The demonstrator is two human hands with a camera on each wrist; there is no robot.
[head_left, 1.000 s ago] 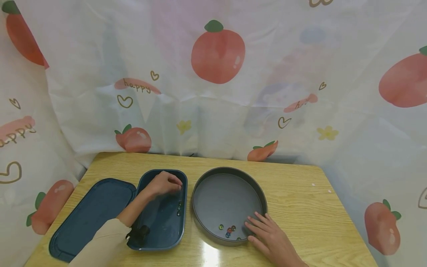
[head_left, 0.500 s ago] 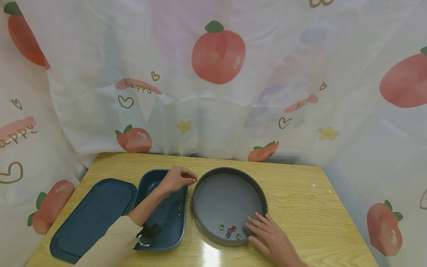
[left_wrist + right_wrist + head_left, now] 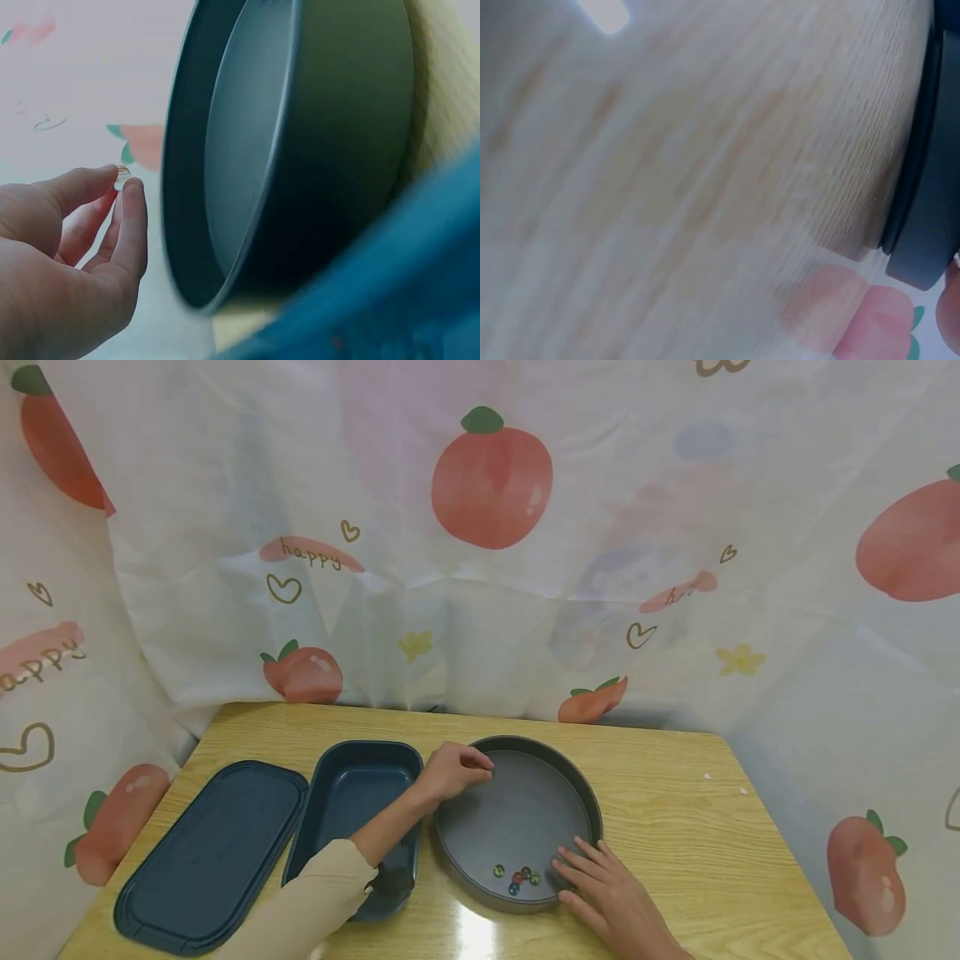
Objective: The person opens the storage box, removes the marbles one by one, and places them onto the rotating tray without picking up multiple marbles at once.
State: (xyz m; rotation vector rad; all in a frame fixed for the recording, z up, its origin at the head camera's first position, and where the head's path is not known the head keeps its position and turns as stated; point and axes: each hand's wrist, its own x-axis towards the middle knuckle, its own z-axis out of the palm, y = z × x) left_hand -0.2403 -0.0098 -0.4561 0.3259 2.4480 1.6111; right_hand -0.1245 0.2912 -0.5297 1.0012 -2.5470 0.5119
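My left hand is over the upper left rim of a round dark grey cake pan. Between thumb and fingertips it pinches a clear glass marble with a coloured swirl, plain in the left wrist view. Several coloured marbles lie in the pan near its front. At the pan's lower right edge, my right hand touches the rim with its fingers extended and spread. A dark blue rectangular container stands left of the pan, partly covered by my left forearm, which hides the marbles inside.
The container's blue lid lies flat at the left of the wooden table. A white fruit-print curtain hangs behind the table and at both sides. Small white specks are on the table at the right.
My left hand has risen out of the blue container and moved right to the pan, carrying the marble. One marble in the pan has rolled closer to the cluster. The right hand stays put.
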